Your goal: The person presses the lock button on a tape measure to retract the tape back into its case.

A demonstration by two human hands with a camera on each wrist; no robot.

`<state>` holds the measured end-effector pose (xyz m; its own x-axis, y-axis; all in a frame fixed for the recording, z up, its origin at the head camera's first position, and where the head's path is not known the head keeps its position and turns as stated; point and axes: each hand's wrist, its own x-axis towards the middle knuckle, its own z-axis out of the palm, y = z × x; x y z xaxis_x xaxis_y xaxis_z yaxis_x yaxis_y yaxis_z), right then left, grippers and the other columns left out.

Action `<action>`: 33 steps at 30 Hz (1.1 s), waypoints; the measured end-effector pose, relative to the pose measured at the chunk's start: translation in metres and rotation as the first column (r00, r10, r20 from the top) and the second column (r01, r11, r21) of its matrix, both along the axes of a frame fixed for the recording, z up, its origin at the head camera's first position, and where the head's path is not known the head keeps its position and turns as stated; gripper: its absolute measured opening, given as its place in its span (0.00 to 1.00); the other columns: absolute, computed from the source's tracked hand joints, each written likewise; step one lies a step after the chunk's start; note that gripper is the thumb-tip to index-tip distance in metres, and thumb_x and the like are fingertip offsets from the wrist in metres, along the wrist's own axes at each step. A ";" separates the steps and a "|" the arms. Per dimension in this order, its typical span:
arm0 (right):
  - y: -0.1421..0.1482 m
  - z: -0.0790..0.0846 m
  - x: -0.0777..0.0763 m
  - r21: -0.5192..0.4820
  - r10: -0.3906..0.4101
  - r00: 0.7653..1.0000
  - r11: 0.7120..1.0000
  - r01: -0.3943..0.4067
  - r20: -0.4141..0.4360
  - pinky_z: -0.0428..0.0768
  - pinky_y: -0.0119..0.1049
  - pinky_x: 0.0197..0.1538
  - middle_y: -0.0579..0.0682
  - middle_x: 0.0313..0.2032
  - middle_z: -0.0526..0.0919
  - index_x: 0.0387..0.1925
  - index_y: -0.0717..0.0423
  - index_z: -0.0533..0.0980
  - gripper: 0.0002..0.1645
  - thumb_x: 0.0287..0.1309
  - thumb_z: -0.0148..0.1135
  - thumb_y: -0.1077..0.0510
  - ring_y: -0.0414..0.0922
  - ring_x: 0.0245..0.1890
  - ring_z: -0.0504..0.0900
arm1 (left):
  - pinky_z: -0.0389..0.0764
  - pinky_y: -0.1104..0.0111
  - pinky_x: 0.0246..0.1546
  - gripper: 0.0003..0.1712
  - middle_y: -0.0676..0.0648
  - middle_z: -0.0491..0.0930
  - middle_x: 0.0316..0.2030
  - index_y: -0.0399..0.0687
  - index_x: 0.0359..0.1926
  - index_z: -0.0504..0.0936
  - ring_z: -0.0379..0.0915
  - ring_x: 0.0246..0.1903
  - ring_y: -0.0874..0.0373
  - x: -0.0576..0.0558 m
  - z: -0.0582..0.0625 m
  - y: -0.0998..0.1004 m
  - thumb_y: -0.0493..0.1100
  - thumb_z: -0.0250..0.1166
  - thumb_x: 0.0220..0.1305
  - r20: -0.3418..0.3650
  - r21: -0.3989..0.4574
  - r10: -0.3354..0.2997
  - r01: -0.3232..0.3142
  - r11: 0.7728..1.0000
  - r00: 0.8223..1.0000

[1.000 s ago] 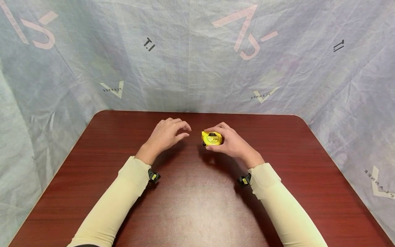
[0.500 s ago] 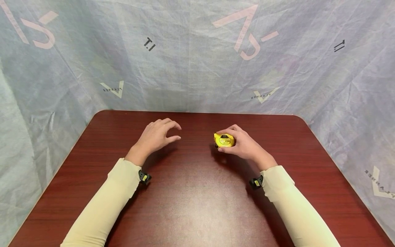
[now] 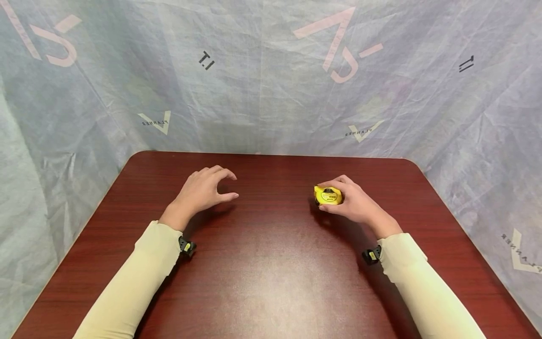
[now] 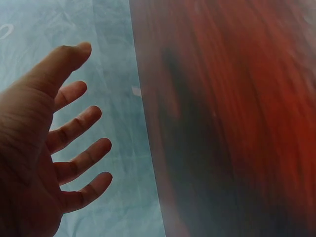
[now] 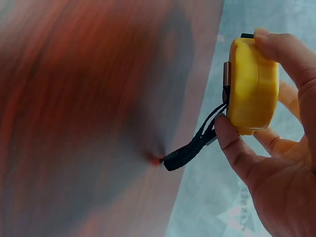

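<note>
My right hand point(image 3: 355, 202) grips a yellow tape measure point(image 3: 328, 196) between thumb and fingers above the right half of the table. Seen from the right wrist, the tape measure point(image 5: 253, 84) has a metal clip on its side, and a black wrist strap point(image 5: 190, 148) dangles from it. On the left, my left hand point(image 3: 201, 190) hovers over the table with thumb and fingers apart. Nothing is between the fingers of the left hand point(image 4: 44, 138) in the left wrist view, where they are spread and slightly bent.
A dark red wood-grain table point(image 3: 271, 263) lies under both hands, with rounded far corners. Grey printed cloth point(image 3: 254, 84) hangs behind it and at both sides. A small black device point(image 3: 187, 246) is strapped at the left wrist, another device point(image 3: 371, 254) at the right.
Both hands have moved apart and slightly toward the person: the left hand leftward, the right hand rightward with the tape measure still held. The left hand's thumb and fingers look wider apart.
</note>
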<state>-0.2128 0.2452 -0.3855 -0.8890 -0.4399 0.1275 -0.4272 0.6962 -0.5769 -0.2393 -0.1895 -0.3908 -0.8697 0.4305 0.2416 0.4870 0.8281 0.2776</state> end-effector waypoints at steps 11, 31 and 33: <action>0.041 -0.008 0.008 0.036 -0.048 0.999 0.998 0.049 -0.008 0.79 0.48 0.50 0.55 0.54 0.73 0.64 0.48 0.78 0.32 0.60 0.77 0.53 0.48 0.51 0.73 | 0.71 0.41 0.53 0.32 0.50 0.78 0.57 0.57 0.58 0.82 0.75 0.54 0.44 0.004 -0.005 -0.027 0.67 0.73 0.59 0.078 -0.028 0.049 -0.047 0.998 0.996; 0.092 -0.017 0.016 0.076 -0.135 0.986 0.987 0.143 -0.096 0.72 0.51 0.51 0.56 0.53 0.76 0.63 0.52 0.79 0.31 0.58 0.77 0.56 0.50 0.50 0.74 | 0.70 0.39 0.53 0.34 0.49 0.78 0.56 0.56 0.59 0.81 0.76 0.54 0.45 0.013 -0.016 -0.062 0.67 0.74 0.58 0.126 -0.022 0.116 -0.114 0.993 0.985; 0.096 -0.017 0.016 0.079 -0.139 0.986 0.986 0.146 -0.091 0.72 0.52 0.51 0.56 0.53 0.76 0.63 0.53 0.79 0.31 0.58 0.77 0.56 0.51 0.50 0.74 | 0.70 0.39 0.53 0.34 0.49 0.78 0.56 0.56 0.59 0.81 0.76 0.54 0.45 0.014 -0.016 -0.064 0.67 0.74 0.58 0.131 -0.024 0.114 -0.112 0.993 0.985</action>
